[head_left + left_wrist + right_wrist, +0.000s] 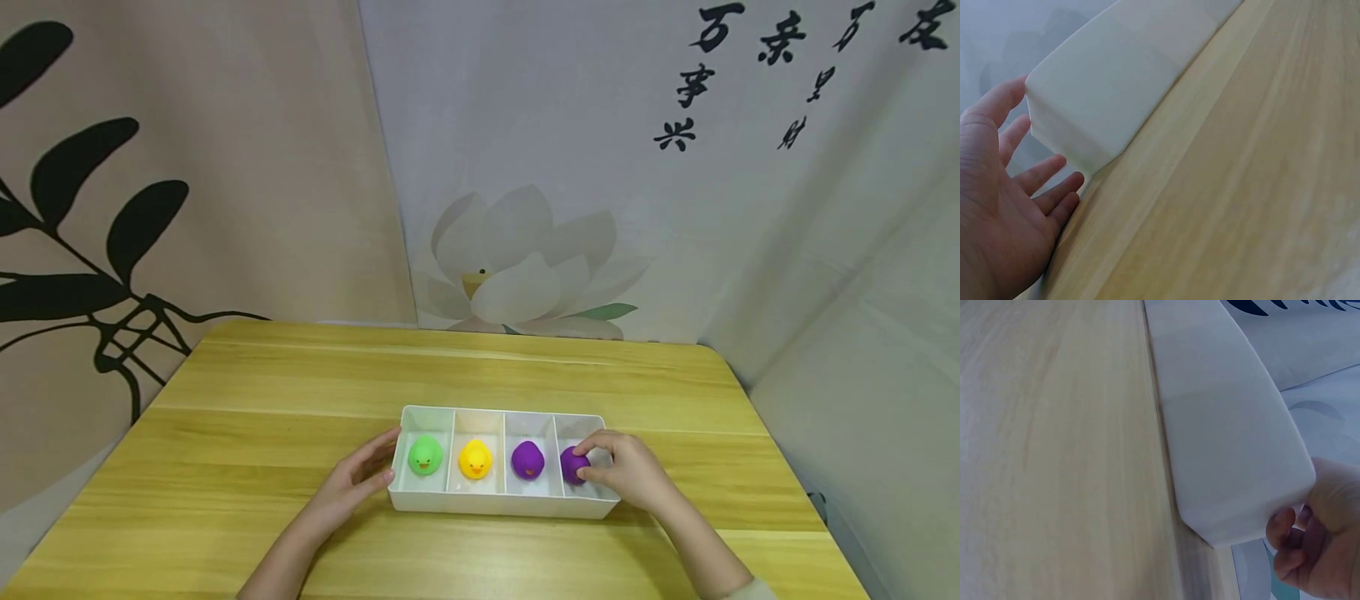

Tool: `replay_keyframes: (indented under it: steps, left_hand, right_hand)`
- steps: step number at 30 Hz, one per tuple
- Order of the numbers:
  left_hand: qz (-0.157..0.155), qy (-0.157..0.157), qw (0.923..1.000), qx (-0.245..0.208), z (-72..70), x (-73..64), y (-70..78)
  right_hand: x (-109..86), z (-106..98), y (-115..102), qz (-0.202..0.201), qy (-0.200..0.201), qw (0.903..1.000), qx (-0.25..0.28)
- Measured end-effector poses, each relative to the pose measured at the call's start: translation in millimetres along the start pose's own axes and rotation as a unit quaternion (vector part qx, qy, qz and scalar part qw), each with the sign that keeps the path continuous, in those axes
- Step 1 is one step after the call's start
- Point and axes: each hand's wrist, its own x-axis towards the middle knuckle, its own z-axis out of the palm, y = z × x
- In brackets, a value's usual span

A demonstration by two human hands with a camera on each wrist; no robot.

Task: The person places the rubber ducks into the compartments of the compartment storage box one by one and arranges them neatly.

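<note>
A white divided box sits on the table, one toy duck in each compartment. From the left they are a green duck, a yellow duck, a purple duck and a second purple duck. My right hand reaches over the box's right end and pinches that last duck between thumb and forefinger; its other fingers curl outside the end wall. At the left end, my left hand has its fingers spread, with fingertips right at the box's edge. The wrist views show mostly the box's outer wall.
The wooden table extends around the box on all sides. Behind it hangs a pale cloth backdrop with a printed lotus and dark characters. A beige cloth with dark leaves hangs at the left.
</note>
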Motion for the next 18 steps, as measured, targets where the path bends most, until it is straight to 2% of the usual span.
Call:
replay_keyframes:
  steps: [12,18]
  left_hand:
    - [-0.003,0.003,1.0,-0.001,0.4,-0.1,1.1]
    - [-0.007,0.012,0.9997,0.018,-2.5,-3.2,7.6]
  right_hand:
    - [-2.9,-2.5,-3.3,0.014,0.012,0.9997,-0.017]
    - [-7.6,-16.3,-9.9,0.0,0.044,0.999,-0.005]
